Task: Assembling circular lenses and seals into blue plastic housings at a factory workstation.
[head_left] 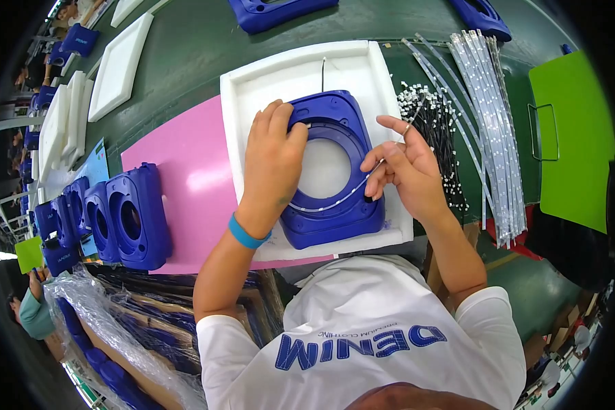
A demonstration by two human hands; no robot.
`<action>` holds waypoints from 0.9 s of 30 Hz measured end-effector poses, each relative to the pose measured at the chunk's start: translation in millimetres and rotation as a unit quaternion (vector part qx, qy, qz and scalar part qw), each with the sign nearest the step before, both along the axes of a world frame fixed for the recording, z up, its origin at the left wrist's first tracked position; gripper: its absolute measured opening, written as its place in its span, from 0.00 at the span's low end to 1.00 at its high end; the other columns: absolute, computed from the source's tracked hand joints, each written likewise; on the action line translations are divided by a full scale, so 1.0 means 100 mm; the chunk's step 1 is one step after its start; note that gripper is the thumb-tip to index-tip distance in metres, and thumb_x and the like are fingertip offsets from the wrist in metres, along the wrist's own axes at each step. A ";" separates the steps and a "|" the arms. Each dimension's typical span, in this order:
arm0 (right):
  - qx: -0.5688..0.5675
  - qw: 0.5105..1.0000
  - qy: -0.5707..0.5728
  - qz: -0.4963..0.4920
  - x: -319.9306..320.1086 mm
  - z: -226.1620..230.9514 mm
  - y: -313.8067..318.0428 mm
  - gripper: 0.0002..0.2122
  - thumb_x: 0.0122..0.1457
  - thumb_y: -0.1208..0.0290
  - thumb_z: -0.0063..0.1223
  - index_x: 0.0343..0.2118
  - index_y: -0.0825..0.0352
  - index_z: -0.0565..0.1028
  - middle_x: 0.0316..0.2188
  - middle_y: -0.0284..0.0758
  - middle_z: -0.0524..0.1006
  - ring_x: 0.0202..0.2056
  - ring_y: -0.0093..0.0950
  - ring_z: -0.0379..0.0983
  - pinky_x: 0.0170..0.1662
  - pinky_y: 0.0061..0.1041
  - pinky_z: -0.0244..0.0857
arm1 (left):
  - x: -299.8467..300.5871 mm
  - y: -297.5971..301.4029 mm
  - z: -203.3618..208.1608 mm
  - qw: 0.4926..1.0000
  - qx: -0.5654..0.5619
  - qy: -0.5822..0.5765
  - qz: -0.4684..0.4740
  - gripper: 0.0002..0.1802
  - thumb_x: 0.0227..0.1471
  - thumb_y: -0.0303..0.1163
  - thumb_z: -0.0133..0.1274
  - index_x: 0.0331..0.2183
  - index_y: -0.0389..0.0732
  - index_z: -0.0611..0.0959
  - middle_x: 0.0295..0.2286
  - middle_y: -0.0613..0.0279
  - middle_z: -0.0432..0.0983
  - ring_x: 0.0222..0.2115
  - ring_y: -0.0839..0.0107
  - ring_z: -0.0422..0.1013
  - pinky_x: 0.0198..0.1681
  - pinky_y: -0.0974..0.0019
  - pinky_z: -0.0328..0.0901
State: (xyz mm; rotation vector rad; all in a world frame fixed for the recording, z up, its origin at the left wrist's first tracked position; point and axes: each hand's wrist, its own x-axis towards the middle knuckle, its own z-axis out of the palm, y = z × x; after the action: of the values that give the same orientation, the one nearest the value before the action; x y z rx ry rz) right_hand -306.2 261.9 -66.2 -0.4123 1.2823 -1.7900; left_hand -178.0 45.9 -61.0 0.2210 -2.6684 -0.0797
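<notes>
A blue plastic housing (331, 229) with a large round opening lies in a white foam tray (297, 58) in front of me. A thin light strip (329, 206) curves along the near side of the opening's inner ring and rises to the right. My left hand (273, 154) grips the housing's upper left, its thumb and fingertips at the ring's edge; what lies under the fingertips is hidden. Over the housing's right side, my right hand (406, 164) pinches the strip's raised part, index finger lifted. A short dark wire (323, 74) lies beyond the housing.
Right of the tray lie bundled black wires with white connectors (434, 130) and a stack of light strips (492, 137). A green bin (574, 137) is farther right. Left are a pink sheet (191, 184), several blue housings (140, 219) and foam trays (119, 68).
</notes>
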 end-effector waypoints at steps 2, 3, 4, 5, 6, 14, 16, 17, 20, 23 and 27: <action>0.014 1.000 0.014 0.006 -0.02 0.04 -0.03 0.26 0.77 0.67 0.46 0.71 0.72 0.55 0.37 0.45 0.82 0.25 0.29 0.82 0.26 0.23 0.75 | 0.05 -0.10 -0.09 0.994 0.096 0.055 -0.008 0.14 0.49 0.19 0.61 0.41 0.33 0.86 0.49 0.45 0.77 0.52 0.46 0.75 0.56 0.50 0.71; 0.029 0.999 0.030 0.023 -0.04 0.06 -0.04 0.29 0.76 0.70 0.47 0.73 0.74 0.51 0.38 0.44 0.81 0.26 0.28 0.82 0.27 0.22 0.75 | 0.03 -0.09 -0.04 0.994 0.096 0.054 -0.008 0.14 0.49 0.19 0.61 0.41 0.33 0.86 0.49 0.45 0.77 0.52 0.46 0.75 0.56 0.50 0.71; 0.045 0.997 0.046 0.041 -0.05 0.06 -0.06 0.33 0.75 0.72 0.49 0.75 0.75 0.47 0.39 0.43 0.81 0.27 0.27 0.81 0.29 0.21 0.75 | 0.01 -0.08 0.03 0.983 0.172 0.065 0.013 0.17 0.49 0.19 0.63 0.44 0.35 0.87 0.49 0.46 0.77 0.51 0.46 0.75 0.55 0.51 0.71; 0.046 0.997 0.045 0.040 -0.05 0.06 -0.07 0.33 0.75 0.72 0.49 0.75 0.75 0.47 0.39 0.43 0.81 0.27 0.27 0.81 0.29 0.21 0.75 | 0.01 -0.08 0.07 0.966 0.246 0.076 0.034 0.21 0.49 0.20 0.65 0.47 0.37 0.87 0.48 0.47 0.78 0.51 0.47 0.75 0.55 0.52 0.71; 0.058 0.995 0.063 0.046 -0.05 0.07 -0.09 0.34 0.74 0.73 0.49 0.76 0.74 0.47 0.39 0.42 0.81 0.26 0.25 0.81 0.28 0.20 0.74 | 0.01 -0.11 0.07 0.966 0.246 0.076 0.034 0.21 0.49 0.20 0.65 0.47 0.37 0.87 0.48 0.47 0.78 0.51 0.47 0.75 0.55 0.52 0.71; 0.087 0.987 0.111 0.071 -0.08 0.09 -0.13 0.34 0.74 0.75 0.50 0.76 0.73 0.47 0.39 0.41 0.82 0.24 0.22 0.79 0.26 0.18 0.71 | -0.11 -0.24 -0.01 0.950 0.311 0.034 0.020 0.24 0.47 0.27 0.71 0.48 0.39 0.88 0.44 0.53 0.84 0.45 0.52 0.78 0.51 0.55 0.72; 0.102 0.979 0.151 0.091 -0.11 0.14 -0.14 0.32 0.73 0.75 0.52 0.75 0.75 0.53 0.39 0.38 0.81 0.27 0.19 0.76 0.29 0.16 0.69 | -0.11 -0.24 0.00 0.955 0.296 0.026 0.024 0.24 0.47 0.28 0.71 0.48 0.40 0.88 0.44 0.54 0.84 0.45 0.52 0.79 0.51 0.55 0.72; 0.103 0.979 0.150 0.093 -0.13 0.11 -0.15 0.32 0.73 0.75 0.52 0.75 0.75 0.53 0.39 0.38 0.81 0.27 0.19 0.76 0.29 0.16 0.69 | -0.11 -0.25 0.00 0.960 0.277 0.020 0.020 0.24 0.46 0.28 0.72 0.48 0.40 0.88 0.44 0.53 0.84 0.45 0.51 0.78 0.51 0.55 0.71; 0.105 0.945 0.293 0.098 -0.16 0.08 -0.19 0.29 0.70 0.75 0.57 0.71 0.75 0.64 0.39 0.33 0.79 0.30 0.17 0.71 0.33 0.15 0.65 | -0.08 -0.20 -0.01 0.972 0.231 0.047 0.021 0.24 0.46 0.29 0.72 0.48 0.41 0.88 0.44 0.52 0.83 0.46 0.49 0.77 0.50 0.54 0.70; 0.136 0.887 0.431 0.097 -0.16 0.21 -0.26 0.20 0.65 0.75 0.63 0.59 0.72 0.77 0.33 0.30 0.74 0.28 0.17 0.64 0.32 0.20 0.61 | 0.09 -0.12 0.07 0.981 0.168 0.098 0.006 0.21 0.46 0.31 0.73 0.45 0.42 0.88 0.42 0.53 0.81 0.46 0.49 0.76 0.49 0.52 0.69; 0.146 0.863 0.471 0.110 -0.19 0.18 -0.28 0.17 0.63 0.76 0.65 0.54 0.73 0.79 0.31 0.30 0.73 0.27 0.17 0.64 0.32 0.21 0.61 | 0.58 0.10 0.14 0.957 0.276 0.014 -0.084 0.12 0.46 0.33 0.74 0.30 0.41 0.88 0.34 0.60 0.78 0.40 0.56 0.74 0.53 0.51 0.67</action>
State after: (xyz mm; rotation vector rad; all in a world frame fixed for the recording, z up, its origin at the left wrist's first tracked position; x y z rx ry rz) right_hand -325.7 233.7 -48.1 -1.3033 2.0191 -1.1496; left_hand -120.1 55.8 -47.5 0.1627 -2.5710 -0.8796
